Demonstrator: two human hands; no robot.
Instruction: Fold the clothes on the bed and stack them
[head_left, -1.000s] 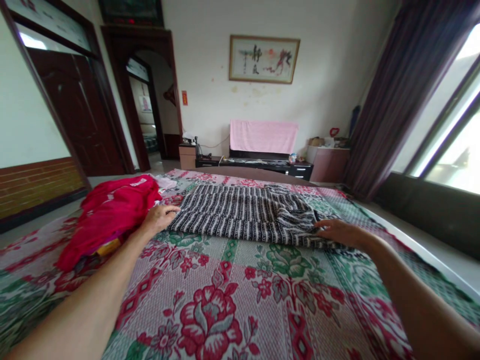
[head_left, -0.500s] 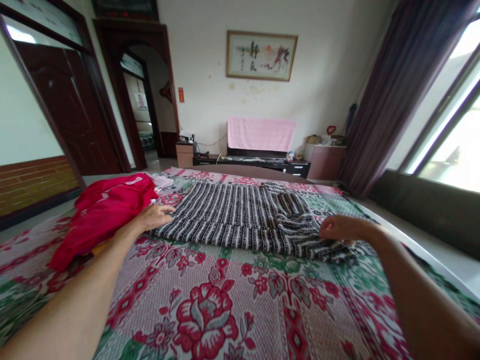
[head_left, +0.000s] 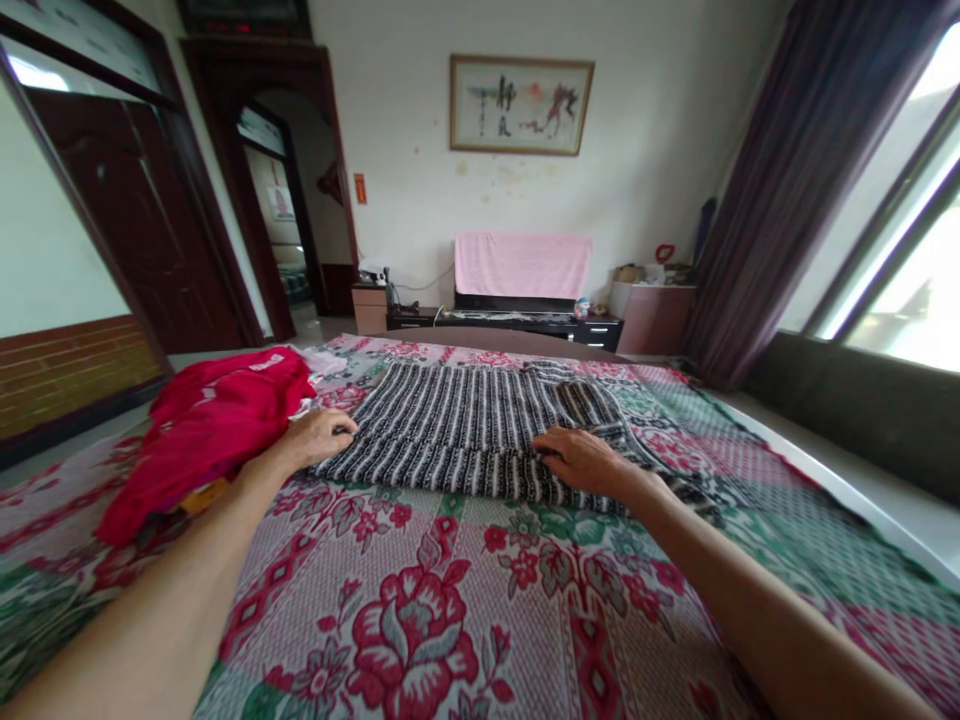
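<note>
Right hand (head_left: 581,460): moved inward from the garment's right end; palm down, fingers bent onto the cloth; grip partly closed, whether it pinches I cannot tell
Left hand (head_left: 319,437): at the left edge, fingers curled; its hold is unclear
Striped garment (head_left: 450,410): flat upon patterned cover (head_left: 420,640); red clothing (head_left: 225,405) lies left

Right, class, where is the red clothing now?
In the head view, the red clothing lies on the left side of the floral cloth, just beyond the left forearm and left of the striped garment.
</note>
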